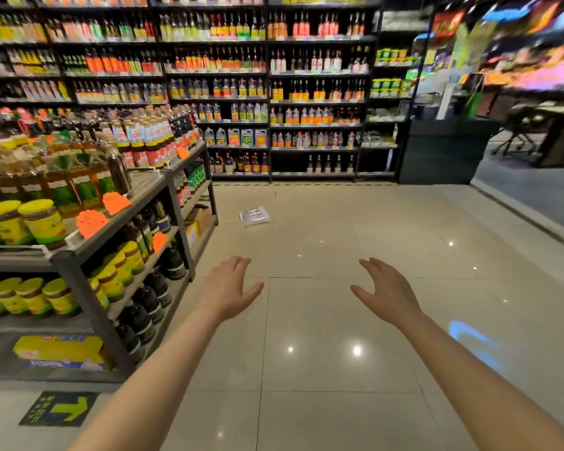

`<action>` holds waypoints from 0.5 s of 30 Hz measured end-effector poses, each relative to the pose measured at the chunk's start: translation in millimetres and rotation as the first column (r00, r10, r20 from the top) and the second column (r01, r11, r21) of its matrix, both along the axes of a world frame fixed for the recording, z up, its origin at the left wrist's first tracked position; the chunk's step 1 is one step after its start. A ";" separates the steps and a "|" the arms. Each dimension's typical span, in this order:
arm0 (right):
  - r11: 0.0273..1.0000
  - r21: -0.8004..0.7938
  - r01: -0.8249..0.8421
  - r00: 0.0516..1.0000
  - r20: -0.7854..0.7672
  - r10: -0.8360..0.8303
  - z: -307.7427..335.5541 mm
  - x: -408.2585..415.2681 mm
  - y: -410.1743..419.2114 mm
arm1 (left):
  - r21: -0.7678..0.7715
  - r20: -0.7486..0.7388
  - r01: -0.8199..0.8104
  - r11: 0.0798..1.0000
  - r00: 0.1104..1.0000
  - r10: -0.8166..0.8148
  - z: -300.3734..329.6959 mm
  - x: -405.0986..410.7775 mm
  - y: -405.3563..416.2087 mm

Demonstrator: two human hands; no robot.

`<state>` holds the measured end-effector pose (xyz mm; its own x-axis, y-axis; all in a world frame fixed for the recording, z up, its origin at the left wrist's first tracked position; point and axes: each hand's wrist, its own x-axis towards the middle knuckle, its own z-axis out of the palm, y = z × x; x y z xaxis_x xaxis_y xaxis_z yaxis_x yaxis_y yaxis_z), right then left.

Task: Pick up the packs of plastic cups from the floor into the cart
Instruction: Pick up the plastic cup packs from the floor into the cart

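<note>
One pack of plastic cups (254,216) lies on the tiled floor (339,320) ahead, near the shelf rack (163,190). Left hand (227,289) and right hand (388,292) reach forward, fingers spread, holding nothing.

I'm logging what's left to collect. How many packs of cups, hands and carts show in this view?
Pack of plastic cups on the floor: 1
Hands, left hand and right hand, both open and holding nothing: 2
Carts: 0 in view
Total: 3
</note>
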<state>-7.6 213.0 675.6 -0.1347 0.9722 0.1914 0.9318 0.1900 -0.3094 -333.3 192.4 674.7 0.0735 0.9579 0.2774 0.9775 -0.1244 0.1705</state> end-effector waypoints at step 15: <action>0.995 -0.088 0.052 0.999 -0.012 -0.053 -21.0 -19.3 236.3 | -0.079 -0.045 0.132 0.988 0.990 -0.136 -22.5 -13.6 261.0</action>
